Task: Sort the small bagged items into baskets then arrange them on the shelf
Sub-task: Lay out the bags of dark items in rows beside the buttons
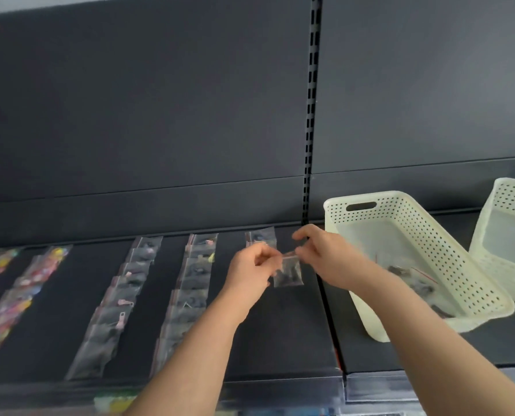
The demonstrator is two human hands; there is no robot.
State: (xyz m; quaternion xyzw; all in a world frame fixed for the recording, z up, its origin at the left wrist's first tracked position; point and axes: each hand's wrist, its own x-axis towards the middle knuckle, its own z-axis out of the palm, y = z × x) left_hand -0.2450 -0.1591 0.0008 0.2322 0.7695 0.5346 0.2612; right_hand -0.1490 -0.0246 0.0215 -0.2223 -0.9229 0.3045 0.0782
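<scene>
- Both hands, the left hand [254, 265] and the right hand [322, 253], pinch the top edge of a small clear bag [287, 273] above the dark shelf [280, 331].
- Rows of bags [190, 289] lie to the left; one bag [260, 237] sits at the far edge.
- A tilted white basket [448, 253] on the right holds what appear to be more bags; a second basket [508, 235] stands just beside it.

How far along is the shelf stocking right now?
Done: four rows of small clear bags lie on the dark shelf, and a fifth row has one bag. In hand: the left hand and right hand hold another clear bag. Left: bags remaining in the tilted cream perforated basket.
</scene>
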